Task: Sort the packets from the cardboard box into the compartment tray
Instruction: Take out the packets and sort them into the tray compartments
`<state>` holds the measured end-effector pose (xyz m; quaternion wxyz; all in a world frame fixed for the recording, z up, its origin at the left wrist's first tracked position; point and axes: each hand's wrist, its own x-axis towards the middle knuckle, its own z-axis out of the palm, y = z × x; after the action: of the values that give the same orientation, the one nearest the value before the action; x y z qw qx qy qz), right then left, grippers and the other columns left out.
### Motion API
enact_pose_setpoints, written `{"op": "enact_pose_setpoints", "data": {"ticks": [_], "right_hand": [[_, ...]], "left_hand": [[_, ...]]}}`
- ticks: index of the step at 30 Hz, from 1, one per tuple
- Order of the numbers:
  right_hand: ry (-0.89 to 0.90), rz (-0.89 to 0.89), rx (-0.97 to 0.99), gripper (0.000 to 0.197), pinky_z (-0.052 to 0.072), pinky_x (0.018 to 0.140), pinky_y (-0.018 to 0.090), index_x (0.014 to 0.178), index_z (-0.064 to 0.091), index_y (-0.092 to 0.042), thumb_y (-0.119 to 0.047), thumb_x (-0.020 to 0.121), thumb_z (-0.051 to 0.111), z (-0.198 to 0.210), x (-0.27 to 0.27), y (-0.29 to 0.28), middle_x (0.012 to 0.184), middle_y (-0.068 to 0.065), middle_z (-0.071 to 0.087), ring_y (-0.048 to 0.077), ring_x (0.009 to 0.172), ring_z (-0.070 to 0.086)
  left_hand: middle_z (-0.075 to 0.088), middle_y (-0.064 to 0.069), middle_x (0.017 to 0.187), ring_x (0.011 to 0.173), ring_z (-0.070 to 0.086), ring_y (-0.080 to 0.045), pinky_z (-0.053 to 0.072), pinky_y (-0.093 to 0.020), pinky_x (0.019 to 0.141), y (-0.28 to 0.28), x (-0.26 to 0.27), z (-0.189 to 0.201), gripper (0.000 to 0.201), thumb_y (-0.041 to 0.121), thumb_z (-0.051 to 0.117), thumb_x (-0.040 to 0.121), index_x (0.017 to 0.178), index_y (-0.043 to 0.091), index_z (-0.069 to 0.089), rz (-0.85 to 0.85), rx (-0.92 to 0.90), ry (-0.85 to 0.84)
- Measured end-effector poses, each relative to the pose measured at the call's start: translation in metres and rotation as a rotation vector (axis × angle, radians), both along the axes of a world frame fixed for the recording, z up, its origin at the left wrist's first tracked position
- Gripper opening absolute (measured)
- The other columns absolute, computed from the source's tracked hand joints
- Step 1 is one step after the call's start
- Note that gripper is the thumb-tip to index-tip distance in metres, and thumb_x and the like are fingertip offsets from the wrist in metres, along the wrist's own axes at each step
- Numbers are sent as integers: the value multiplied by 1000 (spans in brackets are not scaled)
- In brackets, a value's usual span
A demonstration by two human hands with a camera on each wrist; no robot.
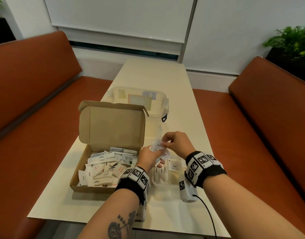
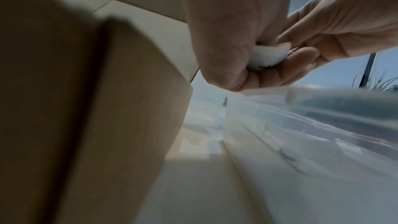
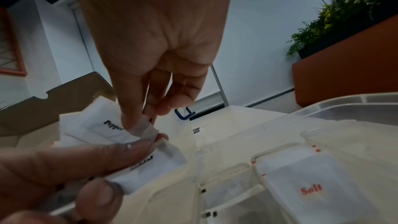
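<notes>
Both grips on crinkled paper packets [image 3: 112,126]

A long cream table [image 1: 153,75] runs between two orange benches [image 1: 36,87]; an open cardboard box [image 1: 112,128] sits on its left side, lid raised, packets [image 1: 103,168] heaped inside; a clear compartment tray [image 1: 165,187] lies just beside the box on the right, holding a few sachets; a clear lidded plastic container [image 1: 139,99] stands behind both, farther along the tabletop.
</notes>
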<state>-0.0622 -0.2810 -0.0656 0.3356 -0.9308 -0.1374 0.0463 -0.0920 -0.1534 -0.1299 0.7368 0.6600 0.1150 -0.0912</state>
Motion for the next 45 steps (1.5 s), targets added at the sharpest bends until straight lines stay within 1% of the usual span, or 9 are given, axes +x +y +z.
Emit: {"op": "enact_pose_setpoints", "data": {"ticks": [8, 11, 14, 19, 24, 27, 32, 37, 45], "right_hand": [[-69, -141, 97, 3, 44, 65, 25, 85, 65, -17, -18, 87, 64, 10, -1, -11, 79, 4, 68, 9, 60, 51], [-68, -181, -56, 8, 43, 63, 25, 86, 68, -16, -16, 88, 61, 12, 1, -26, 83, 4, 68, 14, 62, 53], [108, -153, -209, 9, 51, 62, 29, 88, 70, -9, -6, 86, 62, 7, -3, -37, 82, 8, 69, 18, 64, 58], [274, -53, -312, 12, 49, 52, 16, 78, 69, -6, 6, 78, 65, -5, -9, -31, 66, 4, 62, 12, 53, 56], [269, -37, -373, 10, 46, 54, 18, 87, 71, -4, 1, 80, 65, -7, -7, -26, 78, 9, 65, 18, 67, 58], [196, -130, -254, 8, 50, 55, 21, 84, 71, -7, -2, 82, 65, 3, -1, -36, 79, 7, 67, 17, 66, 58], [162, -207, 128, 3, 49, 51, 14, 83, 68, -11, -9, 84, 69, 25, 3, -45, 75, 4, 67, 10, 60, 59], [181, -248, 168, 5, 55, 62, 23, 89, 69, -5, -6, 85, 67, 14, 0, -33, 75, 8, 67, 15, 61, 59], [254, -221, 222, 8, 54, 68, 25, 94, 65, -4, -6, 89, 60, 6, -6, -30, 66, 7, 64, 15, 57, 58]], "left_hand": [[66, -8, 78, 44, 56, -14, 43, -22, 40, 0, -2, 0, 15, 7, 65, 87, 101, 8, 68, 0, -53, 1], [64, -7, 78, 44, 56, -13, 43, -22, 39, 1, -2, 1, 19, 7, 65, 87, 106, 3, 65, 12, -66, 0], [64, -6, 78, 45, 56, -11, 43, -21, 40, 1, -2, 2, 18, 6, 64, 88, 106, 5, 67, 14, -79, -8], [64, -6, 78, 43, 56, -8, 43, -20, 39, 1, -2, 3, 19, 5, 63, 88, 107, 5, 67, 20, -87, -5], [63, -9, 80, 43, 55, -9, 43, -20, 39, 2, -3, 4, 19, 5, 62, 89, 107, 4, 67, 46, -96, -9], [63, -8, 79, 43, 55, -10, 42, -20, 40, 1, -3, 3, 19, 6, 62, 89, 108, 5, 67, 76, -105, -9], [65, -6, 67, 44, 58, -12, 43, -20, 40, -3, -1, 3, 15, 13, 67, 87, 100, 7, 68, 80, -80, 2], [67, -8, 61, 47, 57, -19, 42, -22, 42, -6, 0, 8, 18, 30, 65, 89, 89, 12, 67, 47, -181, 23], [68, -5, 71, 48, 59, -13, 42, -20, 38, -4, -6, 10, 9, 14, 71, 83, 89, 11, 66, 11, -170, 2]]}}
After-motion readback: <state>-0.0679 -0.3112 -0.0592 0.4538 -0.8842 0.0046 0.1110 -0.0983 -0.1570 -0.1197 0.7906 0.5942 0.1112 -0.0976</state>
